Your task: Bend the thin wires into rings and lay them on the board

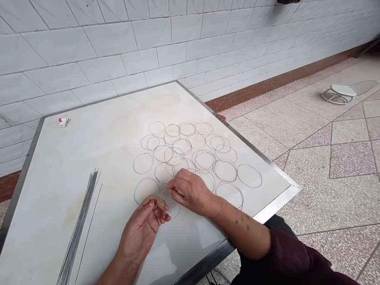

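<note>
1. From here, the white tiled wall (148,35) runs behind everything.
2. The speckled floor (317,206) spreads off to the right.
3. The counter (103,146) is pale with a metal edge, one side up against the wall.
4. A low stool (341,93) with a round white seat sits on the floor, well apart from the counter.
5. Thin rings (205,151) lie flat across the right half of the counter, many overlapping, a few on their own.
6. A bundle of straight wires (77,231) lies to the left of the left forearm; one loose wire lies just beside it.
7. The right hand (190,192) comes in from the lower right, back upward, above the near rings. Its fingers are curled, thumb and forefinger closed on a fine strand (162,191).
8. The left hand (142,227) reaches up from the bottom edge, palm turned up, fingers half curled. Thumb and fingers have hold of a brown piece (160,203), with the strand passing close by it.
9. The brown piece is small, just left of the right fingertips; I can't tell what it is.
10. Small red-and-white bits (63,122) rest near the counter's far left corner.
</note>
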`<state>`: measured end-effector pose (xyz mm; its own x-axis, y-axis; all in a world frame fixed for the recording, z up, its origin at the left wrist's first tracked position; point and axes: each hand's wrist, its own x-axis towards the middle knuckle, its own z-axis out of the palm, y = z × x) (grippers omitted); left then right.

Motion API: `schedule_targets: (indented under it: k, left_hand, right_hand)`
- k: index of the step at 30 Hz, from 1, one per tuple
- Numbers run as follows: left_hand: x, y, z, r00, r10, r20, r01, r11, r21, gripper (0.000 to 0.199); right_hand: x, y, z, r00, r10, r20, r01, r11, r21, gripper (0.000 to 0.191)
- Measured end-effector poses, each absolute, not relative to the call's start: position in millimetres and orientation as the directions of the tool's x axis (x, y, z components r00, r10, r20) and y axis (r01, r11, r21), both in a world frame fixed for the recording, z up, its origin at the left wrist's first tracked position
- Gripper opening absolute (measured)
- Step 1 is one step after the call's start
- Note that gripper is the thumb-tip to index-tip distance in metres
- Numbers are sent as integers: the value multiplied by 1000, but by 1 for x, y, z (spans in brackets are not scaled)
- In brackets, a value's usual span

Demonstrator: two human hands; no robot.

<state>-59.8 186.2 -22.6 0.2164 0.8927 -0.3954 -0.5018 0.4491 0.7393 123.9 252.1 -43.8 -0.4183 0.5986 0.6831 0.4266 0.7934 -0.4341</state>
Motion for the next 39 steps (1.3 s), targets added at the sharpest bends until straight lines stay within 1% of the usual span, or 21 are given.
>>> schedule_targets:
  k: [4, 10, 13, 16, 19, 22, 27, 34, 39]
  left_hand:
    - [-59, 186, -23, 205, 903, -378, -515, 428, 743, 20]
    - [-58, 186, -25, 179, 908, -380, -546, 412, 729, 14]
    - [-58, 186, -24, 158, 919, -361, -550, 385, 741, 12]
    - [-57, 184, -23, 164, 935, -316, -520, 354, 778, 18]
    - [-55, 183, -24, 206, 931, -301, -458, 363, 811, 14]
    - [-54, 183, -26, 225, 932, -285, -426, 357, 831, 16]
    - [-56, 184, -28, 192, 935, -299, -416, 353, 838, 14]
    - [-55, 184, -26, 170, 925, -339, -411, 380, 829, 11]
    - [-54, 185, -25, 137, 918, -373, -438, 394, 808, 18]
  right_hand:
    - [123, 252, -47, -352, 670, 653, 490, 727, -482, 15]
    - [124, 250, -47, -310, 743, 594, 523, 654, -546, 13]
    - [124, 250, -46, -255, 801, 541, 503, 588, -633, 14]
    - [124, 249, -44, -177, 849, 498, 463, 518, -719, 16]
    - [123, 248, -41, -126, 884, 449, 428, 457, -780, 15]
    - [121, 247, -38, -101, 911, 401, 406, 406, -819, 15]
    - [121, 246, -37, -87, 942, 323, 360, 332, -872, 14]
    - [121, 249, -42, -35, 956, 292, 349, 286, -892, 10]
    - [121, 249, -41, -45, 959, 280, 348, 278, -895, 10]
